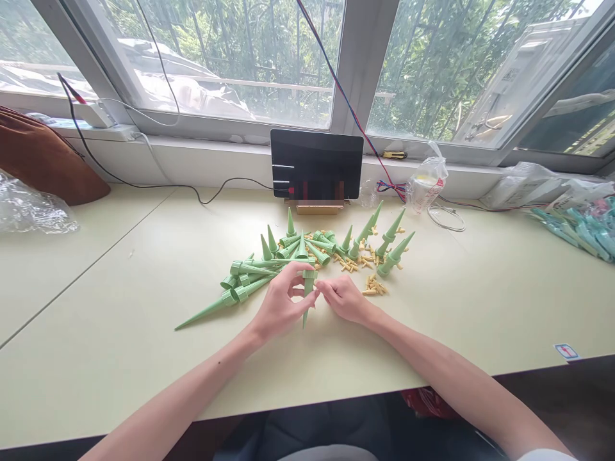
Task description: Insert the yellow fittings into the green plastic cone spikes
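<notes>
My left hand (283,298) is closed around a green plastic watering spike (309,282), held with its tip pointing down. My right hand (343,298) pinches at the side of that spike, its fingertips pressed together; what they hold, if anything, is hidden. Just beyond the hands lies a pile of green spikes and caps (252,278). A group of assembled spikes (394,253) stands tip-up to the right, with small yellow pieces in their sides. Loose yellow valve pieces (375,286) lie near my right hand.
A dark-screened tablet (317,165) leans on a cardboard stand (319,207) at the back. Plastic bags with teal items (581,224) lie at right. A brown bag (45,157) and clear plastic wrap (33,208) sit at left. A black cable (168,186) crosses behind.
</notes>
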